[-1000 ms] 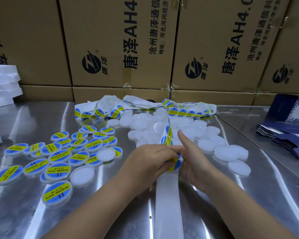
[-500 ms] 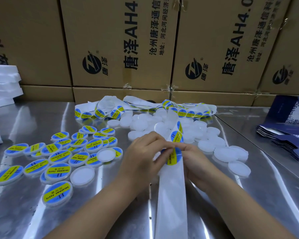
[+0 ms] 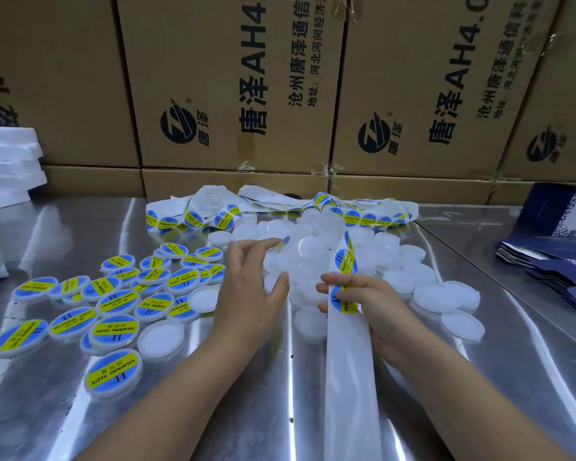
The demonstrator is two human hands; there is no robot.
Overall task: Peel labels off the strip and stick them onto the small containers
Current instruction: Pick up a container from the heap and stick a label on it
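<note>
Blue-yellow "SOLDERING PASTE" labels (image 3: 345, 262) on strip (image 3: 348, 361)

Left hand (image 3: 246, 294): palm down, fingers straight and loosely spread, pointing to 1 o'clock; thumb splayed toward 3 o'clock.
Right hand (image 3: 376, 311): at 3 o'clock of the other, apart from it; fingers curled toward 9 o'clock, pinching the label strip (image 3: 346, 361).
Forearms: bare. Left enters at 7 o'clock, runs to 1 o'clock; right enters at 5 o'clock, runs to 11 o'clock.
</note>
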